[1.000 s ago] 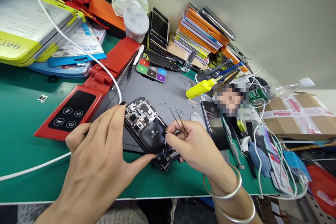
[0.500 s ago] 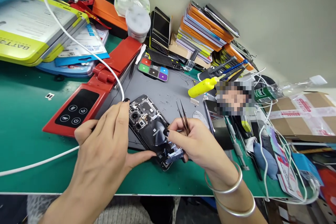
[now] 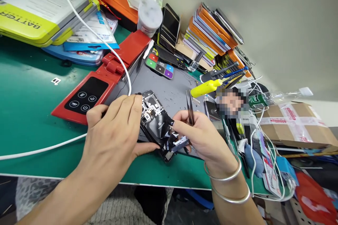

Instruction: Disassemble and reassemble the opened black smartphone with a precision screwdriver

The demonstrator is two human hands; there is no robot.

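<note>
Desk (image 3: pixel 34 88): green-topped, carrying the work and reaching well out to the left.
Mat (image 3: pixel 182 86): gray, lying on the desk beyond the phone, its near edge passing behind the hands.
Red folding device (image 3: pixel 107 82): at the mat's left side, its dark button panel near the left grip.
Left grip (image 3: pixel 113 126): holding the phone by its left long side, fingers by the camera end, thumb low near the other end.
Right grip (image 3: pixel 199 133): closed around the tweezers, thumb and fingertips at the phone's lower right; it is the nearer hand to the loosened end.
Phone (image 3: pixel 160 121): back off, between the two hands over the mat's near edge; its long axis slants from the camera end, far and left, to the opened end, near and right. Whether it rests flat or is slightly raised cannot be told.
Tweezers (image 3: pixel 190 109): tucked in the right grip, tips apart and pointing away from the person, clear of the phone.
Loose module (image 3: pixel 181 144): gray and black, tilted over the phone's near right end, just below the right thumb; how firmly the fingers pinch it is hidden.
Thumbs: on opposite sides of the phone's near half, the module lying on the right one's side.
</note>
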